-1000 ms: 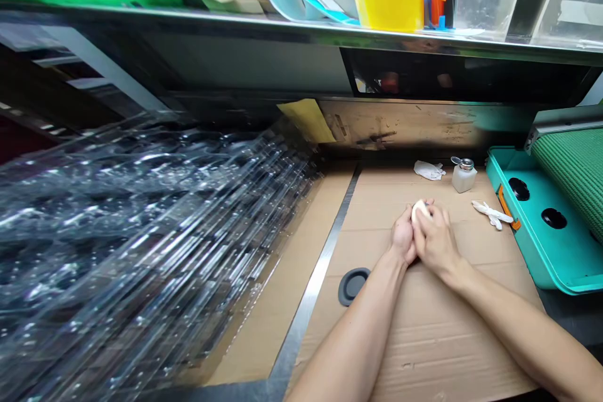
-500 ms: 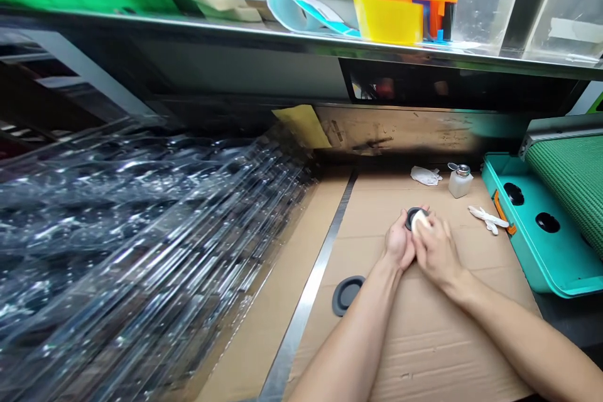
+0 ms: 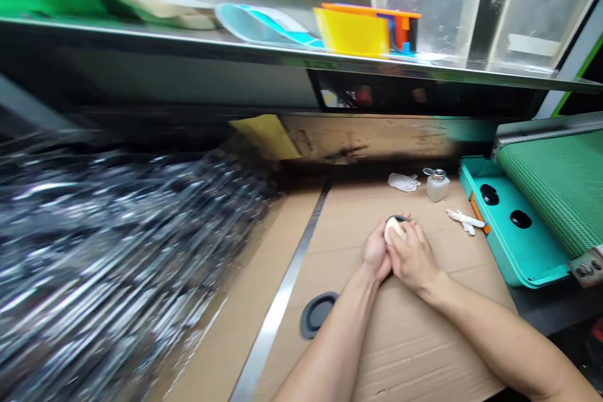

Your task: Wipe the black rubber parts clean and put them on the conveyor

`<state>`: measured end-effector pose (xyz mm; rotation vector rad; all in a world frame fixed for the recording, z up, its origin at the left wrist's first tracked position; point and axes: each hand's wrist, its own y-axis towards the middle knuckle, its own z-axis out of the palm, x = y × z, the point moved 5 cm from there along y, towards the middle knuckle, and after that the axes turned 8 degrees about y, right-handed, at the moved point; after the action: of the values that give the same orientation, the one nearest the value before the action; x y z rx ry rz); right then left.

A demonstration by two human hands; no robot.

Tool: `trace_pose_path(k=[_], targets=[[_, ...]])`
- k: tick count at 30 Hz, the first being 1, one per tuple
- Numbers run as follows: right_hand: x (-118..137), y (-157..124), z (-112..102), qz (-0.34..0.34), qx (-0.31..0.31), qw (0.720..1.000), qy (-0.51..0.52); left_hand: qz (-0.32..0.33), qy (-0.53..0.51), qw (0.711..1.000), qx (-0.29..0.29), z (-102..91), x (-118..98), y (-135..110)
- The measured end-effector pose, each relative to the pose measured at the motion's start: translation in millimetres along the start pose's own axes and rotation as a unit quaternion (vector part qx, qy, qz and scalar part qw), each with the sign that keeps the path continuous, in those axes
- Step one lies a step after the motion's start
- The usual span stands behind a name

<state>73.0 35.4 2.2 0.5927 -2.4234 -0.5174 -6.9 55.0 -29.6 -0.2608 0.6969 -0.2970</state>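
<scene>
On the cardboard sheet [image 3: 400,352], the left hand [image 3: 375,251] gripped a dark round disc [image 3: 398,218] while the right hand [image 3: 412,257] clasped a pale wad [image 3: 394,230] against it; the disc looked light, stiff and best held by its rim.

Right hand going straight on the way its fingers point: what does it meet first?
The right hand meets the pale pad first; its fingers seem already on it, over a black disc in the left hand.
</scene>
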Motion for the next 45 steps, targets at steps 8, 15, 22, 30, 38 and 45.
trace_pose_path(k=[8,15,22,30,38,45], targets=[[0,-4,3,0.003,0.01,0.999,-0.046,-0.006,0.024,1.0,-0.008,-5.0,0,-2],[-58,6,-33,0.124,-0.077,0.988,-0.044,-0.003,-0.02,1.0,-0.02,-4.9,-5,-5],[-63,0,-20,0.104,-0.02,0.993,-0.057,-0.008,-0.088,0.996,-0.003,-4.2,-19,-11],[-56,9,-40,0.178,-0.023,0.975,0.131,0.05,-0.047,0.997,-0.017,-4.4,-21,-8],[-25,8,-22,0.159,0.03,0.922,0.351,0.035,-0.032,0.999,0.019,3.0,-7,-7],[-39,10,-31,0.18,0.136,0.918,0.325,0.027,0.006,1.0,0.014,4.4,-1,-7]])
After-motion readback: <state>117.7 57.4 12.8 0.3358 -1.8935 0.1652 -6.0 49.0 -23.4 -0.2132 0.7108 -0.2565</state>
